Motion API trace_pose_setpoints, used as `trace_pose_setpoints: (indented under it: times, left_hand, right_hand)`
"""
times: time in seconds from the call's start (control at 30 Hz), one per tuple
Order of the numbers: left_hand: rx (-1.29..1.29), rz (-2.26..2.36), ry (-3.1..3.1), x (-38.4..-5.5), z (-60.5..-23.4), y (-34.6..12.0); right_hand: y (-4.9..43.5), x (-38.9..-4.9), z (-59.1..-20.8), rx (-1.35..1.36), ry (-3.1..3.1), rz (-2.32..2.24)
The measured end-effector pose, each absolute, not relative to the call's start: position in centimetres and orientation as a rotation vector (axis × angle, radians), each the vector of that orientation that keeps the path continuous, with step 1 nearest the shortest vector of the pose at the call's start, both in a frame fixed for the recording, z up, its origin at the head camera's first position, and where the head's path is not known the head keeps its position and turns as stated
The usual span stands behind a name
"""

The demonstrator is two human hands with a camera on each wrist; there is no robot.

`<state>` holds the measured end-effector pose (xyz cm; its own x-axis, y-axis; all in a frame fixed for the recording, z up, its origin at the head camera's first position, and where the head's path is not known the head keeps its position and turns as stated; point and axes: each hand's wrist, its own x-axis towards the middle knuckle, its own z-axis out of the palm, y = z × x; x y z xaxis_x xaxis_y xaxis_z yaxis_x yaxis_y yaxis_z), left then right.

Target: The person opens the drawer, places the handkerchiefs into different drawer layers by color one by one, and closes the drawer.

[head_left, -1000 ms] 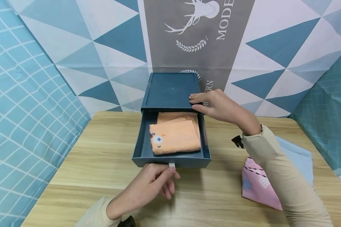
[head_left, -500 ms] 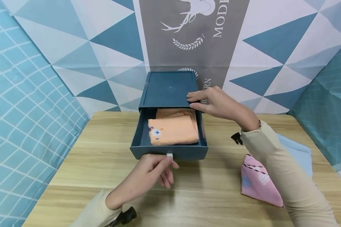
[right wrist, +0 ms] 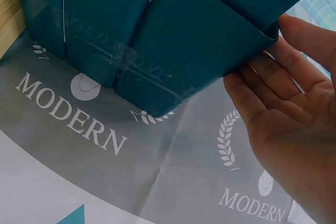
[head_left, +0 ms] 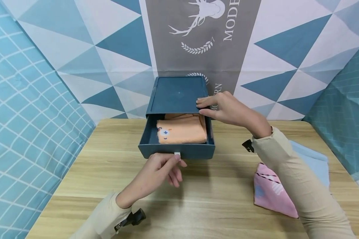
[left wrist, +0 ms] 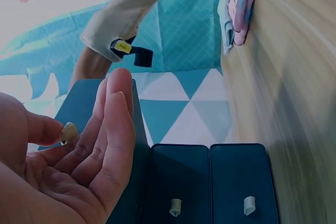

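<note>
A dark blue drawer cabinet [head_left: 179,94] stands at the back of the table, its top drawer [head_left: 194,151] pulled partly out. A folded orange towel [head_left: 183,130] with a small bear face lies in that drawer. My left hand [head_left: 161,171] is at the drawer front and pinches its small white pull tab [left wrist: 68,132] between thumb and forefinger. My right hand [head_left: 224,108] rests on the right front edge of the cabinet top. In the right wrist view, the fingers [right wrist: 278,72] lie along the cabinet's side, with the thumb over the top edge.
A folded pink towel [head_left: 272,191] and a light blue towel [head_left: 312,162] lie on the table's right side, partly behind the right sleeve. Two more drawer fronts [left wrist: 179,177] with white tabs are below the top drawer. A patterned cloth wall [head_left: 119,59] stands close behind the cabinet.
The top drawer has slid inward, away from me, and my left hand has moved with it. Less of the orange towel shows. My right hand has stayed on the cabinet.
</note>
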<state>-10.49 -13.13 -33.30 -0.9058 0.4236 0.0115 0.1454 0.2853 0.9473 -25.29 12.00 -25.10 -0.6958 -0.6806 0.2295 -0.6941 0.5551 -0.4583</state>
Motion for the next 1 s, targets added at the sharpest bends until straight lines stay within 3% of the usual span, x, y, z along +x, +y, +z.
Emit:
trace_pose_setpoints:
  times: [1.0]
  left_hand:
    - [0.465,1.736,2.430,-16.9,-34.0,-12.4]
  right_hand:
    - [12.0,-25.4,-25.2,1.208,-2.730,0.828]
